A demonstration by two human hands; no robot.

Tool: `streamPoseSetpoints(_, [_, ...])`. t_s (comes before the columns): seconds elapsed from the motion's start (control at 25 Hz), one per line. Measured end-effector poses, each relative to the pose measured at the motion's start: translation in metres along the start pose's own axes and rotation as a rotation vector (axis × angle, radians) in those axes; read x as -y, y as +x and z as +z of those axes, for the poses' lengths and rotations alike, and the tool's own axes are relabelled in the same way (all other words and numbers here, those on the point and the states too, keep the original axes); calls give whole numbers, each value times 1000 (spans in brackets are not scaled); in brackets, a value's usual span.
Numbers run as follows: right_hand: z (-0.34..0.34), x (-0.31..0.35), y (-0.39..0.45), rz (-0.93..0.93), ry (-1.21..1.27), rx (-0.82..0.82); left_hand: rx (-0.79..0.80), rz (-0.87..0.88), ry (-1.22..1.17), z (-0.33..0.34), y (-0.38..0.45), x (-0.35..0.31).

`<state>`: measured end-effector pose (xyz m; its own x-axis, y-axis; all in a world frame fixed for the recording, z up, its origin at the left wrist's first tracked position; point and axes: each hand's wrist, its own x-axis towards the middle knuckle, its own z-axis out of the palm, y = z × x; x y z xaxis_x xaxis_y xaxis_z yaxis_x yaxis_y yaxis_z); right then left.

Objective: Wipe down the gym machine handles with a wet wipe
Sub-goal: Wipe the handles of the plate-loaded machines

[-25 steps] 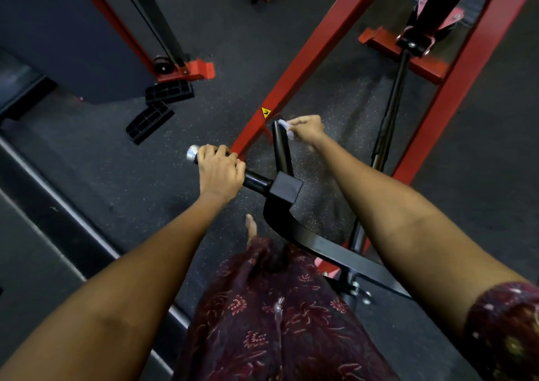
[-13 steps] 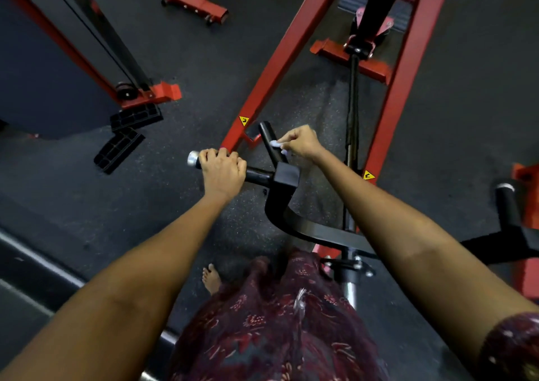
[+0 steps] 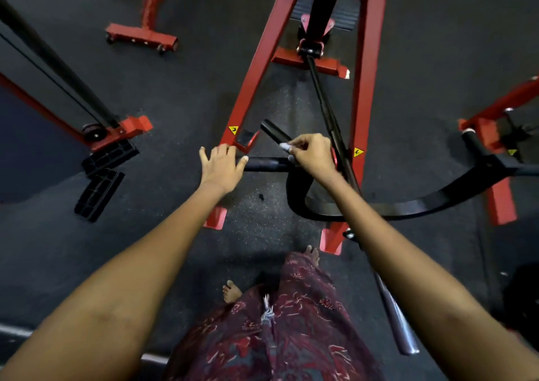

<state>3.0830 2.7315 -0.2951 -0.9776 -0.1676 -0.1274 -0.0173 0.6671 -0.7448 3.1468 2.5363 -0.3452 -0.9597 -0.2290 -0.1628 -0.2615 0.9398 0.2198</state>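
While I stand over the red machine frame (image 3: pixel 250 89) looking down, my left hand (image 3: pixel 220 166) lies with its fingers spread and nearly straight over the outer end of the horizontal black handle (image 3: pixel 267 164), the grip there loose and open, holding nothing; the thumb tip touches the bar, and whether the palm rests on it I cannot tell. My right hand (image 3: pixel 312 154) is curled, its grip closed in a pinch on a small white wet wipe (image 3: pixel 285 146), of which only a pale bit shows at the fingertips. That wipe sits against the angled black handle (image 3: pixel 274 132), near where this short bar meets the horizontal one. Both handles belong to a curved black arm (image 3: pixel 379 205) that sweeps from under my right wrist across to the right, where another black handle (image 3: pixel 474 144) rises near a red upright. A long dark rod (image 3: pixel 323 100) runs from the machine's far pivot back toward me, passing beneath my right forearm, and its bare metal end (image 3: pixel 399 331) lies low on the right. Everything stands on dark speckled rubber floor (image 3: pixel 256 214). Off to the left, two black ribbed blocks (image 3: pixel 100 180) lie beside the red foot of another machine. My patterned maroon skirt (image 3: pixel 277 328) fills the bottom of the view, with my bare toes (image 3: pixel 232 290) showing at its edge.
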Motion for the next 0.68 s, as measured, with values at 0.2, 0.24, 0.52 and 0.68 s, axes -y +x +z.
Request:
streamPoseSetpoints(0.2, [44, 0, -37, 82, -249, -176, 141, -48, -445, -5, 1, 39])
streamPoseSetpoints(0.24, [49, 3, -40, 131, -255, -199, 160, -53, -488, -6, 2, 41])
streamPoseSetpoints(0.52, [93, 31, -52, -18, -25, -94, 192, -84, -620, -5, 1, 39])
streamPoseSetpoints(0.68, [75, 12, -54, 39, -101, -373, 199, -67, -683, -5, 4, 45])
